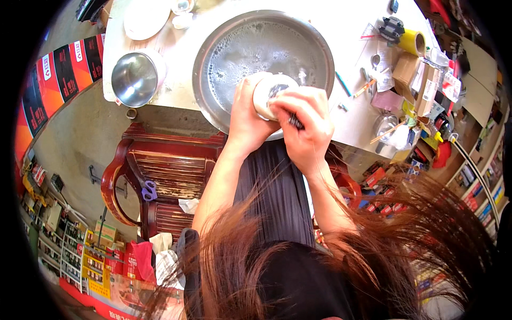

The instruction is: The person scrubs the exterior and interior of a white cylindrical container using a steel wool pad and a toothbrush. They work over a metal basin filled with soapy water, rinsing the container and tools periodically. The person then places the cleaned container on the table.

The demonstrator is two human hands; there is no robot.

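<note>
Over the near part of a wide metal basin (200, 101) of sudsy water, my left hand (249, 114) is wrapped round a white cup (261, 96). The cup is tilted, its mouth turned toward my right hand (309, 120). My right hand is closed at that mouth, its fingers partly over the rim. From its fist sticks out the end of a slim dark thing (295, 121); the rest is hidden by the fingers, so its kind cannot be made out. Small patches of foam (302, 73) float in the water beyond the hands.
Left of the basin stand a shiny metal bowl (134, 79) and a white plate (146, 18). Boxes, a yellow roll (412, 41) and tools crowd the table's right side. A wooden chair (170, 165) with purple scissors (149, 190) is at the near left.
</note>
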